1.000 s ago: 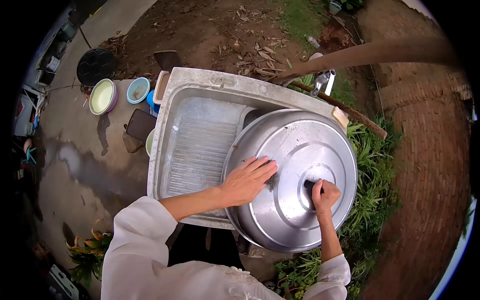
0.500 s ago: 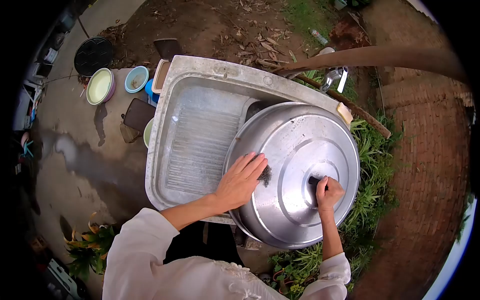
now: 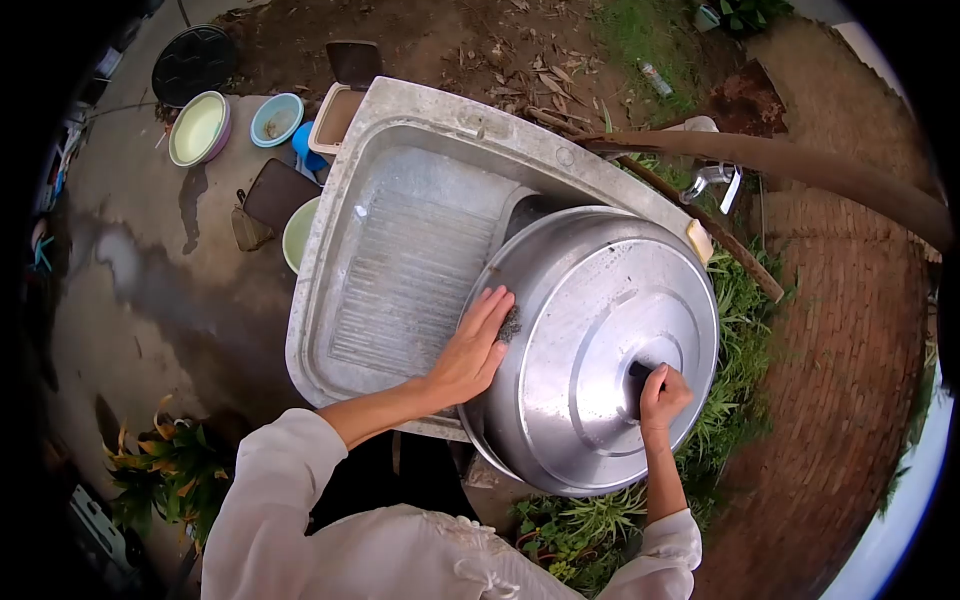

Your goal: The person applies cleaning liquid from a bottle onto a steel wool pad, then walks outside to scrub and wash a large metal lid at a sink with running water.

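A large domed aluminium lid sits tilted over the right part of the concrete washing sink. My left hand presses a dark steel wool scrubber against the lid's sloping left side, its fingers laid over the scrubber and hiding part of it. On the right, my right hand is closed in a fist around the black handle at the lid's centre. Small dark specks and wet-looking marks dot the metal.
The sink's ribbed washboard lies left of the lid. A yellow sponge rests on the rim near the tap. A curved brown pole crosses at upper right. Basins stand on the ground at left; plants grow at right.
My left hand and the scrubber have slid left, from the lid's upper face down towards its outer side. My right hand keeps its hold on the handle. The view has shifted slightly.
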The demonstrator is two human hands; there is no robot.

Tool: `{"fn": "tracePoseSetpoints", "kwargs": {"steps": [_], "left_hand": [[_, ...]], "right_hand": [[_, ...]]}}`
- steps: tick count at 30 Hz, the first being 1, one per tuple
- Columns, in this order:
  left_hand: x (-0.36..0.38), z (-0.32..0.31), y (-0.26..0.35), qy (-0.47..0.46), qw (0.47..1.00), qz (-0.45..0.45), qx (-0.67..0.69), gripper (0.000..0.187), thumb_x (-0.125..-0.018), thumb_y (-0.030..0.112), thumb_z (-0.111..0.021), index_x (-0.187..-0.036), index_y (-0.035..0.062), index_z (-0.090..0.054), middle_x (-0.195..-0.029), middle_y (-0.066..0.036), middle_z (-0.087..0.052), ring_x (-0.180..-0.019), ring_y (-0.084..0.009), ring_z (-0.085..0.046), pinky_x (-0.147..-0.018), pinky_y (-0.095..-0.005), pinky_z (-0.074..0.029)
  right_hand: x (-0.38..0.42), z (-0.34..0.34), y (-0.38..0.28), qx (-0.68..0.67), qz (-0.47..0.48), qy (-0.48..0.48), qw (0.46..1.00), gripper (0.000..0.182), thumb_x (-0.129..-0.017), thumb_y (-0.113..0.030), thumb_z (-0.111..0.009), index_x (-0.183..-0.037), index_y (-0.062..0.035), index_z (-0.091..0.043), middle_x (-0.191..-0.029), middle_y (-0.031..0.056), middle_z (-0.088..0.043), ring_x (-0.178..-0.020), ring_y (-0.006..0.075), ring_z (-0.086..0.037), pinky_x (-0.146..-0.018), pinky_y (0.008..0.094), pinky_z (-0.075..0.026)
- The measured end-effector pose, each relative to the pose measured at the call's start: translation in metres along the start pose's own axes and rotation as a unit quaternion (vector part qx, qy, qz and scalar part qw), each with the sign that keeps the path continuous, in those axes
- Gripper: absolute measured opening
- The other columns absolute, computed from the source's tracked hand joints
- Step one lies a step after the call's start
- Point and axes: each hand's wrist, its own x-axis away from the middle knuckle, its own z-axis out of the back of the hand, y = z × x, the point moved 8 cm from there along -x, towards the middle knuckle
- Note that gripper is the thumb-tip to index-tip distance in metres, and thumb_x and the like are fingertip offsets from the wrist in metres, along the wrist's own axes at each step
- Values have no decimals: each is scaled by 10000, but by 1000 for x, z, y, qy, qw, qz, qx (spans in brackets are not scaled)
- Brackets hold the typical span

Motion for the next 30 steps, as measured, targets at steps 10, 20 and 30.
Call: {"fn": "tracePoseSetpoints", "kwargs": {"steps": [10, 20, 30], "left_hand": [[-122, -36, 11, -95, 978, -123, -140, 515, -917, 163, -534, -1380, -24, -406, -1447, -193, -382, -1365, -374, -309, -1141, -435, -265], [-184, -95, 26, -122, 971, -137, -156, 485, -888, 153, -559, -1323, -40, -464, -1374, -188, -467, -1279, -362, -412, -1097, -415, -310], [-17, -5, -38, 16, 996, 66, 48, 414, -936, 80, -447, -1345, 18, -474, -1412, -175, -459, -1380, -374, -312, -1145, -437, -244]], "right_hand": [[1, -1, 10, 22, -4, -12, 1000, 355, -912, -119, -485, -584, 11, -439, -523, 163, -425, -443, 292, -404, -455, 407, -287], [-1, 0, 1, 16, 2, -17, 1000, 342, -894, -100, -488, -575, 5, -429, -533, 162, -441, -451, 308, -421, -463, 421, -287], [-2, 1, 3, 16, -3, -8, 1000, 323, -877, -90, -498, -574, 1, -428, -539, 156, -445, -458, 324, -426, -465, 424, -299]]}}
